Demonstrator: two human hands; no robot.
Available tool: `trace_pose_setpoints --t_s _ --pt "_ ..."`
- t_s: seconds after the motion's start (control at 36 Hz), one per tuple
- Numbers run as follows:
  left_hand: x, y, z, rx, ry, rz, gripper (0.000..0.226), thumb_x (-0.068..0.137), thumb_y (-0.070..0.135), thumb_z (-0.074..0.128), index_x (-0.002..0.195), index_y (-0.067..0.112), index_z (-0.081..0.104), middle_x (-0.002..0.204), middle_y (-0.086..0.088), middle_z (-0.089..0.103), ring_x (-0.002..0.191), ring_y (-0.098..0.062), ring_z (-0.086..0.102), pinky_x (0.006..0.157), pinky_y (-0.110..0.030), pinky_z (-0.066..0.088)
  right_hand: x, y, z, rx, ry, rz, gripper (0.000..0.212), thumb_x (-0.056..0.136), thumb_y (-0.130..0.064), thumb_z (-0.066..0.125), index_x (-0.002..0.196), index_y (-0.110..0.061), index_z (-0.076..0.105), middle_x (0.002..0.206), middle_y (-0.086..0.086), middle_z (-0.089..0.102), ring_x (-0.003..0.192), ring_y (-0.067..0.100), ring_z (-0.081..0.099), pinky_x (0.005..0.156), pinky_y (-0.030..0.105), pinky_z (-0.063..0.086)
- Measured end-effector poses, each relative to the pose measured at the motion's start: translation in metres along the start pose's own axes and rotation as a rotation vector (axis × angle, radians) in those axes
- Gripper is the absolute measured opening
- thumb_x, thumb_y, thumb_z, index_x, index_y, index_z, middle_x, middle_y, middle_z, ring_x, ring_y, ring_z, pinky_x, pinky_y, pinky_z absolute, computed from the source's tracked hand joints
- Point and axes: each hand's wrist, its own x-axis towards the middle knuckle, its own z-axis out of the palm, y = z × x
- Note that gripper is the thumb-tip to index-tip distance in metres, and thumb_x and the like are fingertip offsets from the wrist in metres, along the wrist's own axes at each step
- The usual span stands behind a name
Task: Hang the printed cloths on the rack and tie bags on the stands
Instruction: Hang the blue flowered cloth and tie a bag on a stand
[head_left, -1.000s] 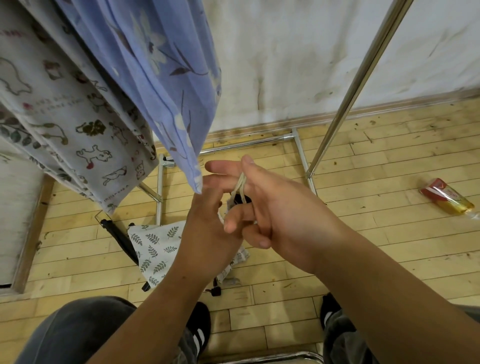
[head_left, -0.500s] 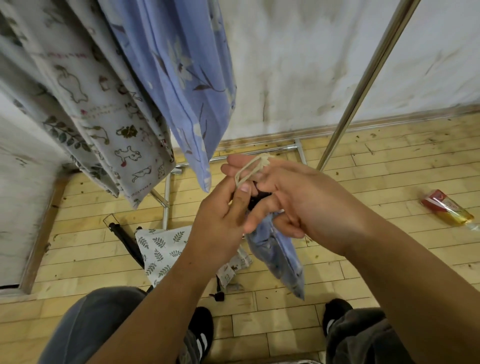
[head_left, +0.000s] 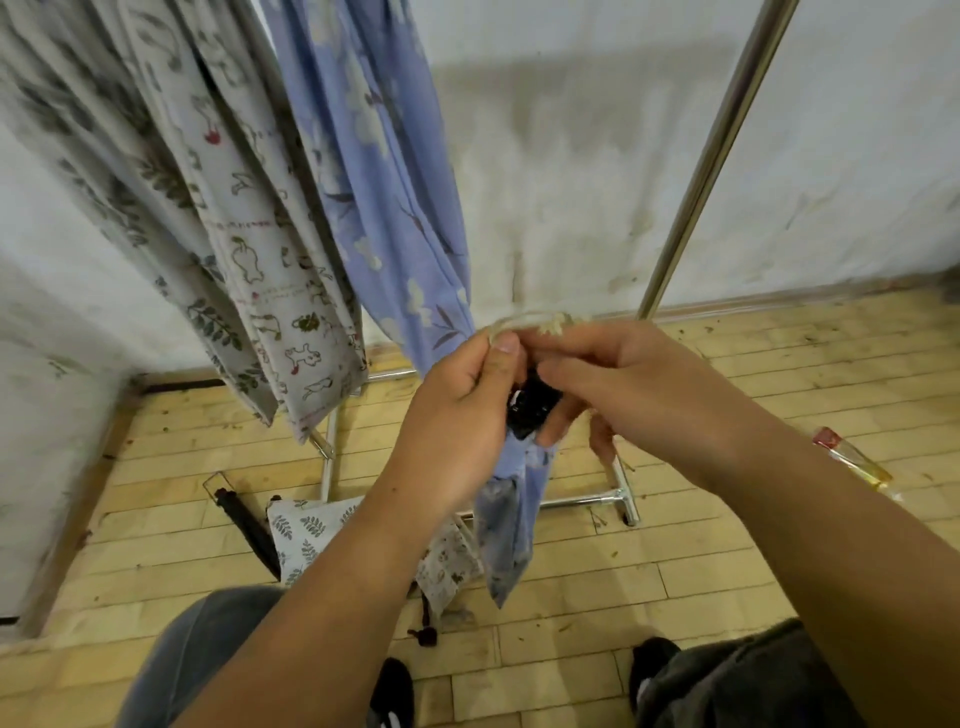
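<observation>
A small blue drawstring bag (head_left: 511, 525) hangs below my hands, with a black toggle (head_left: 531, 408) at its neck. My left hand (head_left: 457, 421) pinches the pale cord loop (head_left: 524, 319) above the toggle. My right hand (head_left: 623, 387) holds the cord and the bag's neck from the right. Printed cloths hang on the rack to the upper left: a blue floral one (head_left: 374, 166), a white one with animal drawings (head_left: 249, 228) and a leaf-print one (head_left: 93, 156). The rack's steel upright (head_left: 711, 156) rises at the right.
On the wooden floor lie a leaf-print bag (head_left: 306, 535), a dark rod (head_left: 244, 525) and a red-and-yellow wrapper (head_left: 852, 460). The rack's foot bar (head_left: 621, 488) runs across the floor behind my hands. My knees and black shoes are at the bottom. A stained white wall stands behind.
My hands have risen with the blue bag, which now hangs free below them. The cord loop has been drawn out above the toggle. The view has tilted up toward the wall.
</observation>
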Motion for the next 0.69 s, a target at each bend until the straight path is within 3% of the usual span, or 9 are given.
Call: trace_pose_setpoints --t_s 0.08,0.14,0.19,0.25,0.33,0.42,0.5,0.61,0.69 --pt "0.003 0.019 0.000 -0.034 -0.002 0.019 0.036 0.111 0.042 0.037 0.093 0.042 0.068 0.080 0.021 0.071 0.077 0.003 0.067 0.066 -0.011 0.048 -0.007 -0.006 -0.006 -0.082 0.176 -0.121 0.016 0.099 -0.021 0.067 0.109 -0.025 0.079 0.077 0.001 0.079 0.067 0.020 0.076 0.054 0.031 0.058" --pt "0.005 0.030 0.000 -0.020 0.019 0.026 0.038 0.110 0.044 0.037 0.085 0.031 0.062 0.068 0.015 0.063 0.063 0.000 0.057 0.060 -0.016 0.045 -0.010 -0.008 -0.009 -0.122 0.349 -0.209 0.007 0.093 -0.027 0.075 0.090 -0.025 0.080 0.068 -0.003 0.076 0.060 0.014 0.073 0.055 0.023 0.056" --pt "0.005 0.042 -0.002 0.008 0.057 0.036 0.041 0.109 0.048 0.036 0.079 0.027 0.054 0.063 0.004 0.051 0.057 -0.008 0.046 0.057 -0.024 0.039 -0.013 -0.009 -0.014 -0.093 0.481 -0.245 0.010 0.087 -0.031 0.082 0.083 -0.024 0.076 0.069 -0.004 0.073 0.061 0.016 0.073 0.055 0.027 0.058" --pt "0.006 0.053 -0.005 0.006 0.088 0.042 0.042 0.109 0.049 0.036 0.080 0.024 0.055 0.070 0.008 0.061 0.062 -0.009 0.051 0.060 -0.027 0.043 -0.015 -0.008 -0.019 -0.091 0.541 -0.234 0.021 0.081 -0.038 0.086 0.088 -0.025 0.070 0.077 -0.004 0.068 0.065 0.022 0.072 0.056 0.035 0.061" --pt "0.005 0.069 -0.011 -0.030 0.059 0.003 0.042 0.109 0.050 0.037 0.085 0.025 0.060 0.096 0.026 0.073 0.079 -0.007 0.068 0.075 -0.029 0.056 -0.015 -0.010 -0.024 -0.175 0.531 -0.220 0.028 0.082 -0.048 0.083 0.101 -0.033 0.069 0.092 -0.011 0.067 0.069 0.019 0.070 0.060 0.035 0.059" --pt "-0.001 0.085 -0.015 -0.041 0.011 -0.005 0.041 0.108 0.049 0.039 0.086 0.024 0.063 0.100 0.016 0.074 0.098 -0.008 0.072 0.092 -0.056 0.057 -0.019 -0.022 -0.027 -0.230 0.524 -0.248 0.022 0.087 -0.047 0.076 0.105 -0.034 0.074 0.093 -0.020 0.073 0.070 0.010 0.067 0.063 0.024 0.053" --pt "-0.005 0.095 -0.018 -0.030 0.008 -0.016 0.037 0.109 0.048 0.041 0.088 0.028 0.065 0.098 0.005 0.075 0.099 -0.013 0.073 0.094 -0.060 0.055 -0.020 -0.033 -0.029 -0.208 0.483 -0.244 0.006 0.092 -0.038 0.074 0.096 -0.036 0.078 0.076 -0.023 0.073 0.064 0.003 0.065 0.059 0.015 0.045" --pt "-0.005 0.105 -0.023 -0.028 0.001 0.003 0.038 0.108 0.048 0.041 0.086 0.032 0.066 0.097 0.002 0.073 0.100 -0.011 0.070 0.091 -0.060 0.057 -0.024 -0.048 -0.031 -0.123 0.482 -0.228 0.013 0.097 -0.025 0.068 0.091 -0.029 0.079 0.075 -0.011 0.076 0.063 0.005 0.067 0.061 0.026 0.051" --pt "-0.005 0.110 -0.028 -0.015 -0.002 0.071 0.040 0.108 0.051 0.039 0.083 0.033 0.064 0.097 -0.024 0.063 0.077 -0.033 0.061 0.070 -0.046 0.053 -0.029 -0.059 -0.028 -0.058 0.465 -0.236 0.018 0.100 -0.020 0.063 0.091 -0.024 0.078 0.081 -0.003 0.077 0.072 0.018 0.073 0.075 0.045 0.062"
